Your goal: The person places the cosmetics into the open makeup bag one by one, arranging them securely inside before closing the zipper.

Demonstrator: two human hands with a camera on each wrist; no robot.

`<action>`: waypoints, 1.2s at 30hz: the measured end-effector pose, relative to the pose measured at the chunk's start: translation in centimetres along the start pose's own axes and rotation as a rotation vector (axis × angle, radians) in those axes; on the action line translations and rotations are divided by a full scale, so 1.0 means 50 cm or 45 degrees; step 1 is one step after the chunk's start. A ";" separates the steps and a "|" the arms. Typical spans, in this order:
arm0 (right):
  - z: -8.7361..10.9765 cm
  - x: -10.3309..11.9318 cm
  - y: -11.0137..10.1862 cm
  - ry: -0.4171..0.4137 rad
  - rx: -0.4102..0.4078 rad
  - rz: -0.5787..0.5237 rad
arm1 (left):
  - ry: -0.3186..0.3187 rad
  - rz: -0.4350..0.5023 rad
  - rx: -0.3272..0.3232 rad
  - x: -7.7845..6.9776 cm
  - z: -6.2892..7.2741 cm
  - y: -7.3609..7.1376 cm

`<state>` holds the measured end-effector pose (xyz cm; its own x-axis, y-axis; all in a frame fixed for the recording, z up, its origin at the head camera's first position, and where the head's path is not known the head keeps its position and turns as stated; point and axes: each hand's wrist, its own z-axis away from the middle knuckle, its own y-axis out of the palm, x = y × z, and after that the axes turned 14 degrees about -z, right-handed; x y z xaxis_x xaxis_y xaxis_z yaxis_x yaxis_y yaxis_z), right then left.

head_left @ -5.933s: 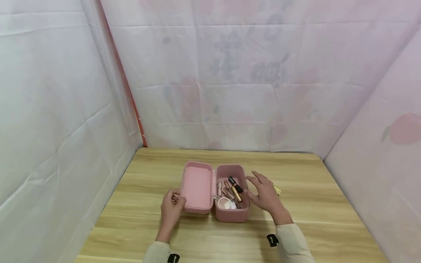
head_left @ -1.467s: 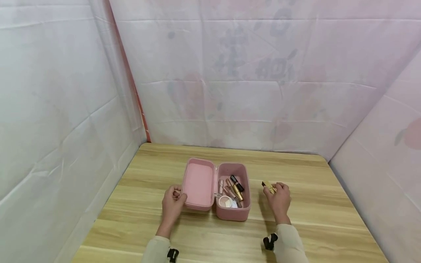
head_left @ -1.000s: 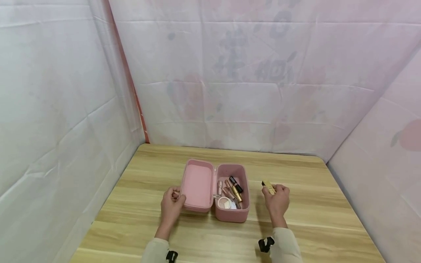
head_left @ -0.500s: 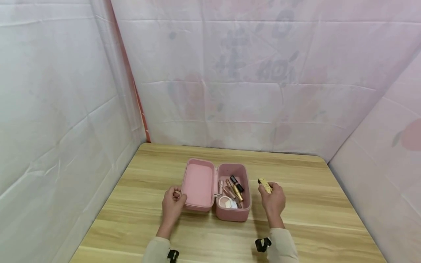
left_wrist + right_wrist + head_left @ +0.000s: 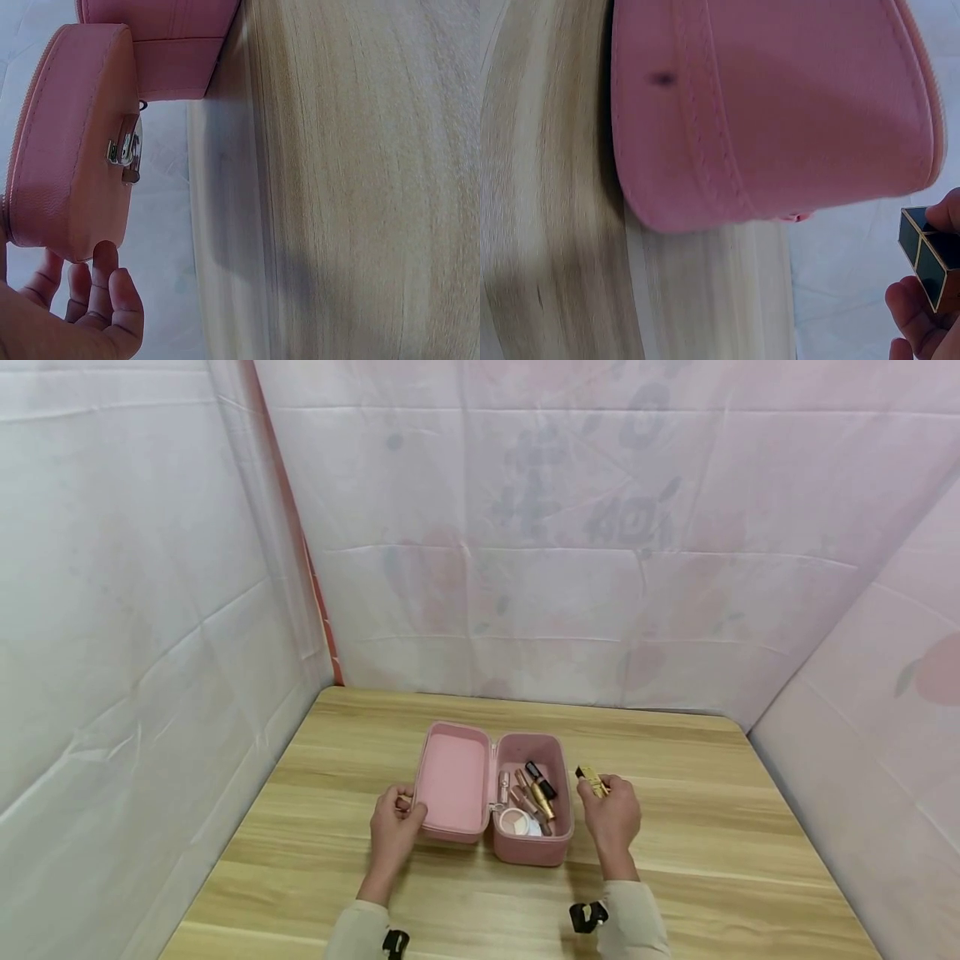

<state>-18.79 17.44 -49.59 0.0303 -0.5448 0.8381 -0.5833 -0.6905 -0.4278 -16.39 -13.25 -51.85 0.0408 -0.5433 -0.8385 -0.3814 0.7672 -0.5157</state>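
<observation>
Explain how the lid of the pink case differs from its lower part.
The lid is shallow; the lower part is deep. The left grip holds the lid off the table, while the lower part stands on it. The lower part contains cosmetics; the lid shows none. Both are pink.

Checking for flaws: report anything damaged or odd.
A dark, blurred spot low on the outside of the pink cosmetics case, in the right wrist view: it breaks the pink; stain, hole or fitting, I cannot tell.
</observation>
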 end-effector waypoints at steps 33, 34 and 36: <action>0.015 0.091 0.083 0.057 0.075 -0.061 | 0.025 -0.011 -0.006 0.006 -0.001 0.002; 0.014 0.092 0.086 0.060 0.083 -0.050 | 0.026 -0.012 -0.004 0.006 -0.001 0.002; 0.011 0.092 0.092 0.052 0.101 -0.017 | 0.026 -0.013 -0.004 0.006 -0.001 0.002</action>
<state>-20.87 11.50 -47.90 0.0038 -0.5166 0.8562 -0.5169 -0.7340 -0.4405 -16.48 -13.36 -52.14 0.0259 -0.5582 -0.8293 -0.3843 0.7603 -0.5237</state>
